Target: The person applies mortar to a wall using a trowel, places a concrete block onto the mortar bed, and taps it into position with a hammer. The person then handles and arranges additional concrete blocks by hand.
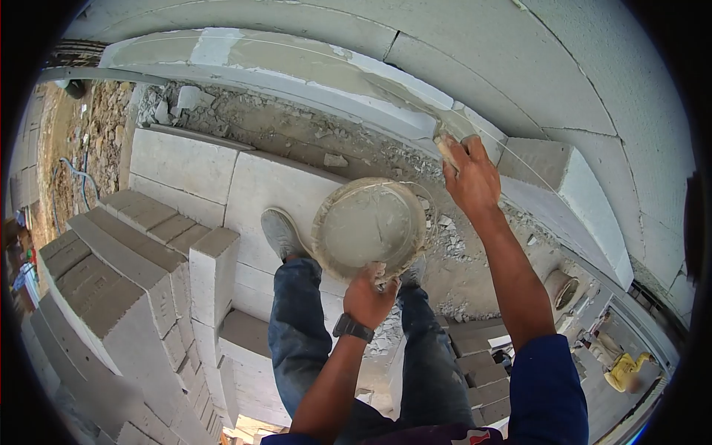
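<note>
My left hand (368,297), with a dark watch at the wrist, is closed on the near rim of a round bucket (319,241). Wet grey mortar (371,222) fills much of the bucket. Stretched forward, my right hand (473,178) grips the pale handle of a trowel (448,150) at the top of a low block wall. Its blade is hard to make out against the grey. Wet mortar (311,63) coats the top of the block course (404,119) to the left of this hand.
A thin white string (512,152) runs along the course, past a loose white block (586,200). Stacked blocks (119,297) rise at the left. Rubble (274,122) lies along the wall's foot. A person in yellow (623,371) is at the lower right.
</note>
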Motion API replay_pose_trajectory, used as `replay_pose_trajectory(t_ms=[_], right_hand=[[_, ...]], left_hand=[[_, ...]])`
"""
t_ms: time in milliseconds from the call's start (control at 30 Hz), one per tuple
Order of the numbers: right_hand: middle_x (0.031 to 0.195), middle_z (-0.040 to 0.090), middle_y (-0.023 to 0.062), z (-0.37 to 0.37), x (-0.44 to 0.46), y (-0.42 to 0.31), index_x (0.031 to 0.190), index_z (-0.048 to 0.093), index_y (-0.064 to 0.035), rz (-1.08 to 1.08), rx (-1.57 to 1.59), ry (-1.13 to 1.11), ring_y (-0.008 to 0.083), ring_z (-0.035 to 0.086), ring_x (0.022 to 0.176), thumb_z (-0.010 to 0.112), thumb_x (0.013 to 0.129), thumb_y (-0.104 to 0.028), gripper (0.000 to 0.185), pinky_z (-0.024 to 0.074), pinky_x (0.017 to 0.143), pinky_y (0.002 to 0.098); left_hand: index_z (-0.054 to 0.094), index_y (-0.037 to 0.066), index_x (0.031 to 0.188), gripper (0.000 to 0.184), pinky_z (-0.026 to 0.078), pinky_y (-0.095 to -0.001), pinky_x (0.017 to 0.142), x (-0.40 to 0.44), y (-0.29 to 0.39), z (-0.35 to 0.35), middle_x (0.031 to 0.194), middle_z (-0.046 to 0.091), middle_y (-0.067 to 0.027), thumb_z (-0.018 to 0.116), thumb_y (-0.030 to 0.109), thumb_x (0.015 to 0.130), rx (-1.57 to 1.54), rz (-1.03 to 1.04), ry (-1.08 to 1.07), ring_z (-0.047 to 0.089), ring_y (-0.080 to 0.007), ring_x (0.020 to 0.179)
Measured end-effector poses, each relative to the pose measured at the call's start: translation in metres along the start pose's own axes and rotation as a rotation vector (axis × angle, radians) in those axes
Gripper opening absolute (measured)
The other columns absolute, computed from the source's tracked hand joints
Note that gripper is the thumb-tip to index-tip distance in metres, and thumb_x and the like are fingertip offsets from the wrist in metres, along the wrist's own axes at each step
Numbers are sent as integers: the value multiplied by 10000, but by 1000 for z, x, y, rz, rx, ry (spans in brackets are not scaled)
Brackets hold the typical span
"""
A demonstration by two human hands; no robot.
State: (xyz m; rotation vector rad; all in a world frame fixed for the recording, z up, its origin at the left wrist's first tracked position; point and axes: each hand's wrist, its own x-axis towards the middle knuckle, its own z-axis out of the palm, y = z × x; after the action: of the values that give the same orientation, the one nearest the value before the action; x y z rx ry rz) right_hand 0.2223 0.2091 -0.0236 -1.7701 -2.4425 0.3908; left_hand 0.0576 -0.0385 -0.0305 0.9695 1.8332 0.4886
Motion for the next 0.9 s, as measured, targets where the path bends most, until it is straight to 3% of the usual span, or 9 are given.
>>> replay_pose_trajectory(t_ms=[233,367,433,500,567,667,767,867,900], right_hand=[[1067,557,111,8,28,-51,1358,653,-119,100,100,-29,320,649,982,733,876,-142,489,556,815,445],[1119,616,179,18,7,-89,1362,612,-25,195,472,24,358,668,984,697,923,-200,480,550,841,449],[1157,644,230,25,2,-122,1358,588,24,280,724,-6,388,671,1007,672,951,-227,486,544,873,454],[1193,654,310,10,15,-163,1332,569,83,608,973,-279,437,664,1054,643,988,-296,517,523,933,465],[1203,656,327,36,21,-187,1321,563,98,502,820,-119,485,648,1086,610,1009,-337,537,504,968,490],[1197,656,341,54,40,-208,1330,549,110,489,782,-50,502,637,1112,590,1017,-350,558,498,975,511],[1193,657,343,40,44,-204,1352,535,107,550,788,-126,508,627,1133,575,1022,-322,543,496,981,517],[1035,685,317,47,7,-173,1230,604,37,601,741,60,492,664,999,617,1004,-351,450,503,888,519],[970,689,271,53,-14,-157,1211,612,36,595,699,111,430,682,891,623,1010,-341,427,522,807,487]], left_hand=[[680,20,1188,418,579,-407,831,15,14,-33,1081,746,-171,806,194,830,-16,42,-9,739,-325,955],[666,33,1193,424,581,-436,819,36,26,-70,1101,735,-185,782,205,824,130,29,-95,733,-350,961],[660,39,1192,414,581,-448,820,47,29,-97,1109,726,-193,757,204,825,265,15,-160,729,-360,972],[652,50,1203,416,579,-469,831,56,6,-108,1123,718,-193,729,218,831,394,-41,-253,722,-369,989],[636,69,1249,446,573,-498,845,56,-9,-108,1146,703,-178,687,250,845,567,-75,-343,711,-376,1012],[618,73,1286,491,566,-508,863,52,-15,-102,1165,699,-168,684,274,844,658,3,-455,708,-382,1019],[611,72,1300,500,563,-489,884,53,-3,-102,1184,691,-171,687,267,846,643,-18,-458,704,-380,1031],[612,70,1302,497,558,-487,901,40,7,-91,1217,686,-178,694,274,855,608,39,-416,697,-381,1059],[611,70,1303,500,559,-488,901,30,7,-87,1226,683,-181,696,276,856,602,36,-442,695,-382,1066]])
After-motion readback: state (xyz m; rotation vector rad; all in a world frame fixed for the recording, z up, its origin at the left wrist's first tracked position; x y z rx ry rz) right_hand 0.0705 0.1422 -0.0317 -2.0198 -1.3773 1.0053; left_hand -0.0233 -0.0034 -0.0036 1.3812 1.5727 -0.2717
